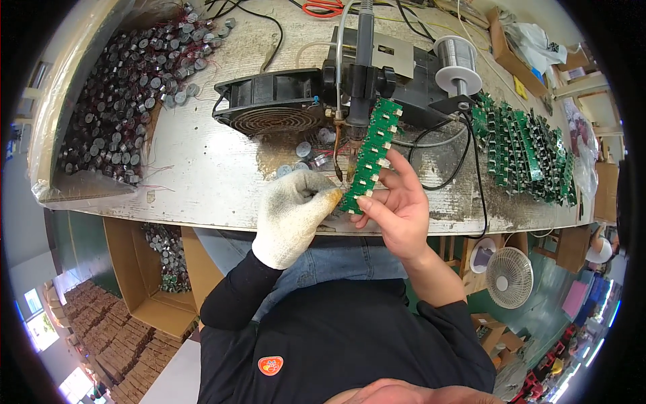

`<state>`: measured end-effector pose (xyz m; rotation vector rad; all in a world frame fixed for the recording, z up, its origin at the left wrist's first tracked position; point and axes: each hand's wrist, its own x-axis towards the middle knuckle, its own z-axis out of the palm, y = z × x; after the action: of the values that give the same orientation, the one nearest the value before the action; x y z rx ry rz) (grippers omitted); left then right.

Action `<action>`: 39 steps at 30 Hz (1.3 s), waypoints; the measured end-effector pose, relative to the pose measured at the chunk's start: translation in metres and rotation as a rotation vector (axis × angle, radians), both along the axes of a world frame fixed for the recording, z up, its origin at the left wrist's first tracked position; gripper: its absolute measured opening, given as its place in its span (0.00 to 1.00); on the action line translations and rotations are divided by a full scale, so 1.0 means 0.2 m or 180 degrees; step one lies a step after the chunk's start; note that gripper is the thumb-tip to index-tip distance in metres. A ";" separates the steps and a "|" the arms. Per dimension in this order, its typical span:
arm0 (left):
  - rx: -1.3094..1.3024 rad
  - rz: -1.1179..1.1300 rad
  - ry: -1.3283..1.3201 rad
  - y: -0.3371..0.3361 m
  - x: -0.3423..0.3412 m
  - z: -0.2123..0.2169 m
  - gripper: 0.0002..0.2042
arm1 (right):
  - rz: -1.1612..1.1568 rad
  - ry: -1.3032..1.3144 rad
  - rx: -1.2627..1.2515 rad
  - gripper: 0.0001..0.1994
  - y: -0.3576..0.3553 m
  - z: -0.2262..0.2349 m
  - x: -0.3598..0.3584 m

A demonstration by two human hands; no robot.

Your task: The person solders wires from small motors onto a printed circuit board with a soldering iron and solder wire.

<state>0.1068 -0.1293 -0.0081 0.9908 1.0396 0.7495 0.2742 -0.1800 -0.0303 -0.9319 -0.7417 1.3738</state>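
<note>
My right hand (404,214), bare, grips the lower part of a long green circuit board strip (375,149) between thumb and fingers. White connectors run along one edge of this strip, which is tilted with its top leaning right. My left hand (291,210) wears a white knit glove stained yellow at the fingertips. Its thumb and forefinger are pinched together beside the strip's lower end; what they hold is hidden. Just above them points the thin bent solder feed tube (338,158). The soldering iron (363,57) is clamped upright on a stand, its tip partly behind the strip.
A black fan (269,101) lies left of the stand, with a few small round motors (304,149) before it. Many more motors (121,101) fill a plastic-lined box at left. At right are a solder wire spool (457,60), stacked green boards (525,151) and loose black cables (481,182).
</note>
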 end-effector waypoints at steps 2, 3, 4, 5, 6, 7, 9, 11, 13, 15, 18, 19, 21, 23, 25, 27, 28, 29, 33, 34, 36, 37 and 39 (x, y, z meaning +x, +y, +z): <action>0.0009 0.0013 -0.0037 0.00 0.00 0.00 0.06 | 0.0033 0.0005 0.0068 0.35 0.00 0.00 0.00; 0.0009 -0.0022 0.0020 0.00 0.00 -0.01 0.06 | 0.0034 -0.0008 0.0065 0.35 0.00 -0.01 0.00; 0.0010 -0.0058 0.0080 0.00 0.00 -0.01 0.06 | -0.0014 0.0032 0.0047 0.35 0.00 -0.01 -0.01; 0.0006 -0.0050 0.0073 0.00 -0.01 -0.02 0.06 | -0.0054 0.0074 0.0028 0.34 -0.01 -0.02 -0.01; -0.0009 -0.0067 0.0070 -0.01 -0.01 -0.03 0.07 | -0.0047 0.0070 0.0025 0.34 -0.01 -0.02 -0.02; -0.0023 -0.0086 0.0069 -0.01 -0.01 -0.03 0.07 | -0.0039 0.0057 -0.0019 0.34 -0.01 -0.02 -0.02; -0.0046 -0.0069 0.0021 -0.01 -0.01 -0.04 0.07 | -0.0026 0.0047 -0.0057 0.34 -0.02 -0.01 -0.01; -0.0067 -0.0061 -0.0027 -0.02 -0.01 -0.04 0.07 | -0.0008 0.0030 -0.0088 0.34 -0.02 -0.02 -0.01; 0.0027 -0.0110 0.0194 -0.01 -0.01 -0.03 0.08 | -0.0003 0.0060 -0.0135 0.34 -0.02 -0.01 -0.01; 0.0101 -0.0134 0.0194 -0.01 -0.01 -0.03 0.07 | 0.0005 0.0092 -0.0185 0.34 -0.02 -0.01 -0.01; 0.0174 -0.0227 0.0209 0.00 -0.01 -0.01 0.07 | 0.0020 -0.0026 -0.0210 0.35 -0.03 -0.03 -0.01; 0.0176 -0.0292 0.0227 0.01 -0.01 -0.01 0.06 | 0.0003 -0.0024 -0.0192 0.35 -0.03 -0.03 -0.01; 0.0153 -0.0326 0.0224 0.02 -0.01 0.00 0.06 | -0.0010 -0.0018 -0.0178 0.35 -0.03 -0.03 -0.01; 0.0131 -0.0359 0.0220 0.03 -0.01 0.00 0.06 | 0.0043 0.0021 -0.0105 0.35 -0.03 -0.02 0.00; 0.0229 -0.0405 0.0396 0.03 -0.01 0.00 0.07 | 0.0037 0.0018 -0.0099 0.35 -0.03 -0.02 0.00; 0.0200 -0.0393 0.0366 0.03 -0.01 0.00 0.07 | 0.0033 0.0014 -0.0088 0.35 -0.03 -0.02 0.00; 0.0172 -0.0382 0.0337 0.03 -0.01 -0.01 0.07 | 0.0032 0.0035 -0.0085 0.35 -0.03 -0.02 0.00; 0.0175 -0.0382 0.0335 0.03 -0.01 -0.01 0.07 | 0.0029 0.0053 -0.0081 0.35 -0.03 -0.02 0.00; 0.0245 -0.0361 0.0400 0.04 0.00 -0.02 0.06 | 0.0015 0.0010 0.0014 0.35 -0.03 -0.02 0.00; 0.0250 -0.0333 0.0368 0.03 0.00 -0.02 0.06 | 0.0022 -0.0018 0.0013 0.35 -0.02 -0.01 0.01; 0.0139 -0.0277 0.0278 0.03 0.01 -0.02 0.06 | 0.0032 -0.0048 0.0010 0.34 -0.02 -0.02 0.00; 0.0031 -0.0222 0.0189 0.03 0.01 -0.03 0.06 | 0.0017 -0.0038 0.0009 0.34 -0.03 -0.03 0.00; 0.0039 -0.0214 0.0159 0.02 0.00 -0.03 0.06 | 0.0018 -0.0022 0.0012 0.34 -0.03 -0.04 -0.01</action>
<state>0.1065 -0.1246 -0.0139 1.0547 1.0408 0.6796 0.2720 -0.1855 -0.0387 -0.9326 -0.7525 1.3744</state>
